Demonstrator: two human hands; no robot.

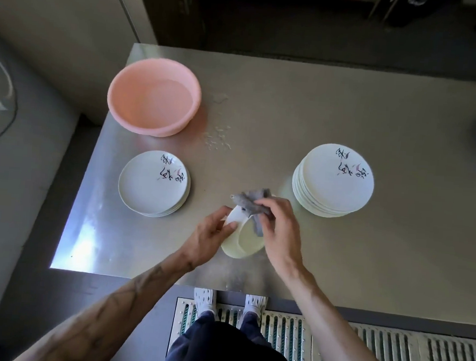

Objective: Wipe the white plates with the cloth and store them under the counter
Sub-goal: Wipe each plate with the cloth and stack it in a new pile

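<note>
- The left hand (213,232) grips the left rim of a white plate (245,243), which is tilted on edge over the steel counter (366,259).
- The right hand (280,228) pinches a grey cloth (250,203) against the plate's upper rim.
- The low left stack (152,185) and the taller right stack (334,181) bear black brush characters with pink strokes, which I cannot read.
- A pink basin (124,102) stands behind the left stack, with water drops (217,139) beside it.
</note>
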